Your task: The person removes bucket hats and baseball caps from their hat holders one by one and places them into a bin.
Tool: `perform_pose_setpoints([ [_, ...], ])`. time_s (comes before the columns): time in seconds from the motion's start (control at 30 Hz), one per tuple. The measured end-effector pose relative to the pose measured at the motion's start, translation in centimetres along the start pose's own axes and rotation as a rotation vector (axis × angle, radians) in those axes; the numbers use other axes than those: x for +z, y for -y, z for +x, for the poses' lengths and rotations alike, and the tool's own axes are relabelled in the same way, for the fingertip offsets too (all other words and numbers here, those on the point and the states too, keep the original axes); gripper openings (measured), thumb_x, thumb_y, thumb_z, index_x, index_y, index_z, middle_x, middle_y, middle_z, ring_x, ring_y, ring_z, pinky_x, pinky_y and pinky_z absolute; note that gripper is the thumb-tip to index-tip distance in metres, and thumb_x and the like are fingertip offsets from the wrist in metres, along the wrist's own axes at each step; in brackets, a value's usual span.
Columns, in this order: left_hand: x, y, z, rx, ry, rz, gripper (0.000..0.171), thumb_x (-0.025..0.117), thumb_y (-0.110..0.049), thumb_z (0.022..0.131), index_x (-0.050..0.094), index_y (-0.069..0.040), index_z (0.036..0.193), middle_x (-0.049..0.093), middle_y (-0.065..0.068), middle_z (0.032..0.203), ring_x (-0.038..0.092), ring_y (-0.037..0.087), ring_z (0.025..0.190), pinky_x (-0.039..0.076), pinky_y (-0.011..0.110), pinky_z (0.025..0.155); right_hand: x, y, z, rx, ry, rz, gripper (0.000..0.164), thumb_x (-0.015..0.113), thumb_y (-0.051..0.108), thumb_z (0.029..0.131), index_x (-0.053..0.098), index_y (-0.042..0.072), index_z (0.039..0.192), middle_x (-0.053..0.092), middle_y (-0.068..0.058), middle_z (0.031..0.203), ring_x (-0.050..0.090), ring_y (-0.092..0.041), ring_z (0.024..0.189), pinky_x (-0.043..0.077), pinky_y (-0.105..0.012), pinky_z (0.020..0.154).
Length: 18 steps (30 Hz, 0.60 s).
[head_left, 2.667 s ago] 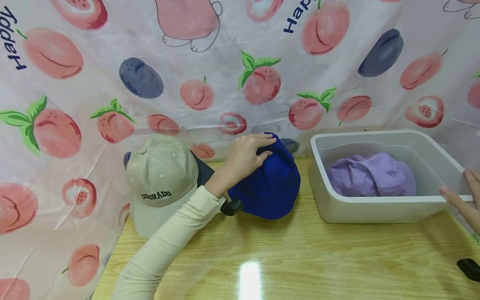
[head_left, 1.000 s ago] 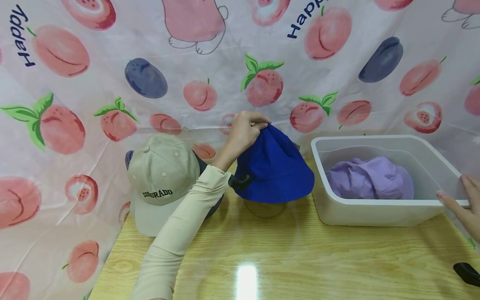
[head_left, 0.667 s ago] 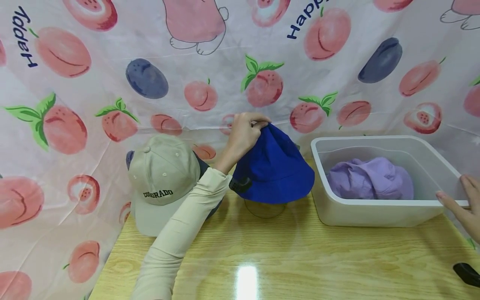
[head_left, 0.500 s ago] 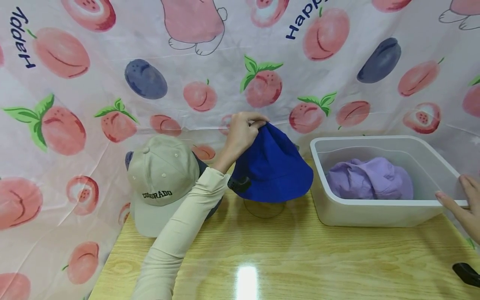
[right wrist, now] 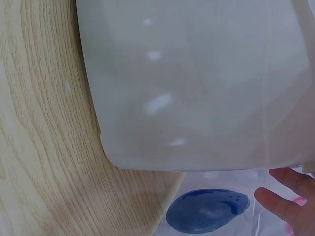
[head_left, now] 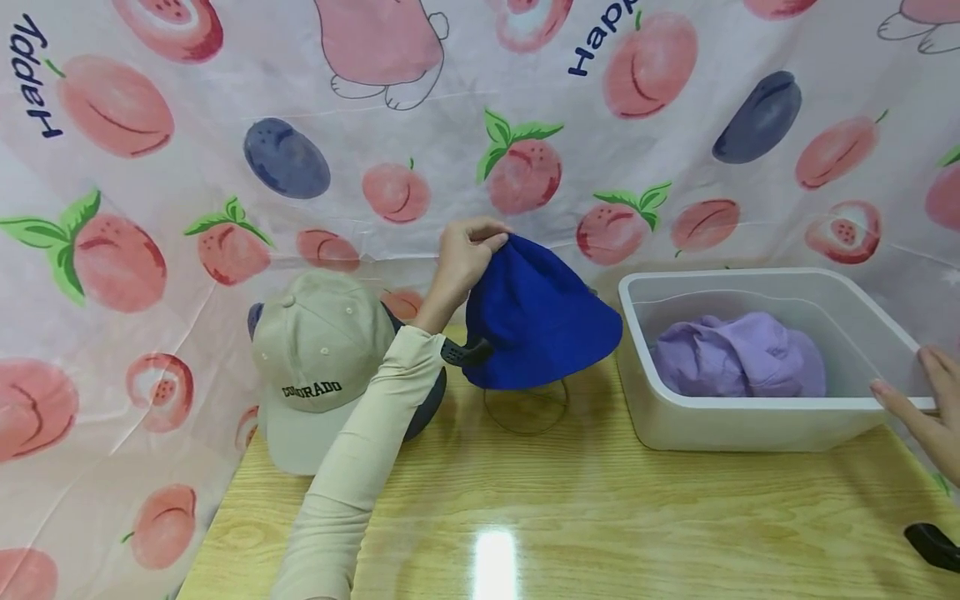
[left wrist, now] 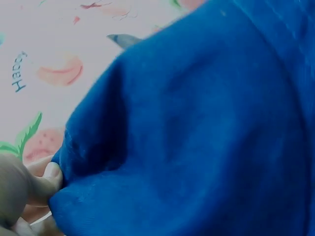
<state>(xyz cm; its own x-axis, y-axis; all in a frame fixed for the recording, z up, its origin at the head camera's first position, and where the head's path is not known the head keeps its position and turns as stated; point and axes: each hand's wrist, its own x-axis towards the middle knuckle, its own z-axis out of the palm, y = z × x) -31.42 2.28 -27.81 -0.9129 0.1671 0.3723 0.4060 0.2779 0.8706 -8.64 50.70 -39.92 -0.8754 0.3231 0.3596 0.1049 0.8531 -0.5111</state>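
Free room to pass lies toward the table's (head_left: pixel 637 517) near edge, right of the sleeve (head_left: pixel 367 450). Along the far edge, the beige cap (head_left: pixel 322 342), the blue hat (head_left: pixel 540 317) and the bin (head_left: pixel 727 427) bar the way, the right hand (head_left: pixel 930 412) at the bin's right end.

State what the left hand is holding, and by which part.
The blue hat: the left hand pinches it by the top of its crown.

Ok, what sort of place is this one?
Probably an indoor recording setup: a wood-grain table, a fruit-print cloth hung behind it, and a white bin holding a purple hat.
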Motion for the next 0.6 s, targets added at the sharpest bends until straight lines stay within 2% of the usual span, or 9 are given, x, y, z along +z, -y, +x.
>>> perform_pose_setpoints([
  [0.1, -0.5, 0.4, 0.1, -0.034, -0.022, -0.022, 0.012, 0.065, -0.005, 0.089, 0.074, -0.002, 0.096, 0.071, 0.008, 0.093, 0.062, 0.014, 0.089, 0.047, 0.024, 0.076, -0.1, 0.1, 0.1, -0.001, 0.006, -0.010, 0.077, 0.050, 0.035, 0.096, 0.010, -0.008, 0.147, 0.007, -0.030, 0.151, 0.007, -0.048, 0.138, 0.008, -0.060, 0.107],
  [0.23, -0.9, 0.5, 0.1, -0.017, -0.047, -0.010, 0.011, 0.065, -0.005, 0.089, 0.074, -0.002, 0.094, 0.071, 0.009, 0.094, 0.062, 0.014, 0.090, 0.046, 0.024, 0.077, -0.2, 0.3, 0.2, 0.009, 0.014, -0.034, 0.080, 0.049, 0.040, 0.096, 0.010, -0.008, 0.146, 0.006, -0.030, 0.151, 0.006, -0.048, 0.138, 0.009, -0.061, 0.106],
  [0.4, -1.0, 0.0, -0.1, 0.055, -0.063, 0.058, 0.010, 0.066, -0.005, 0.088, 0.075, -0.004, 0.092, 0.071, 0.006, 0.094, 0.064, 0.014, 0.088, 0.047, 0.024, 0.077, -0.1, 0.3, 0.1, 0.011, 0.003, -0.037, 0.080, 0.048, 0.041, 0.096, 0.010, -0.008, 0.146, 0.007, -0.030, 0.151, 0.007, -0.047, 0.138, 0.010, -0.062, 0.105],
  [0.6, -0.3, -1.6, -0.6, 0.180, -0.070, 0.111, 0.010, 0.066, -0.006, 0.088, 0.076, -0.006, 0.090, 0.071, 0.004, 0.091, 0.065, 0.013, 0.083, 0.049, 0.023, 0.075, -0.1, 0.2, 0.0, 0.012, 0.012, -0.007, 0.079, 0.050, 0.037, 0.096, 0.008, -0.008, 0.147, 0.004, -0.030, 0.152, 0.005, -0.048, 0.138, 0.009, -0.063, 0.104],
])
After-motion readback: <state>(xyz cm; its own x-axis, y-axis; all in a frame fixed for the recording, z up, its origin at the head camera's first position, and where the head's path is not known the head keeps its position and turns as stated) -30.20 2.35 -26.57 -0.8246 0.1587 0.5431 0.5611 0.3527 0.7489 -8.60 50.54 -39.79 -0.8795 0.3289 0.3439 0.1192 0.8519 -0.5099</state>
